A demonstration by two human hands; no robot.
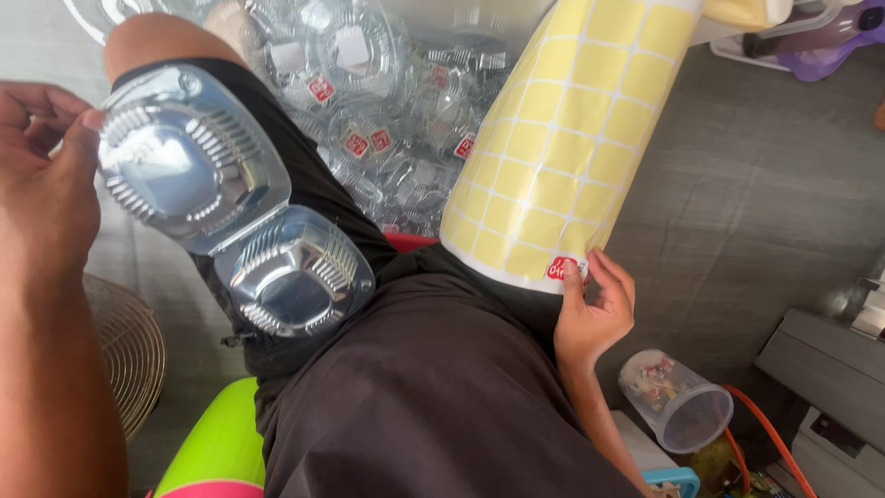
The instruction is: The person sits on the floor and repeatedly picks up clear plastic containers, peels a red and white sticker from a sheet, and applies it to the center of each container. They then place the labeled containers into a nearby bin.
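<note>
Seated, dark shorts across the lap. Large yellow backing sheet, mostly peeled blank squares, curled upright over the right thigh. Heap of clear plastic containers beyond the knees, several carrying red stickers. Open clear clamshell container lying on the left knee, hinged halves spread flat. Left hand at its upper rim, fingers pinching the edge. Right hand at the sheet's lower edge, thumb and fingertips gripping a red sticker. Clear plastic cup tipped on the floor, near the right forearm.
</note>
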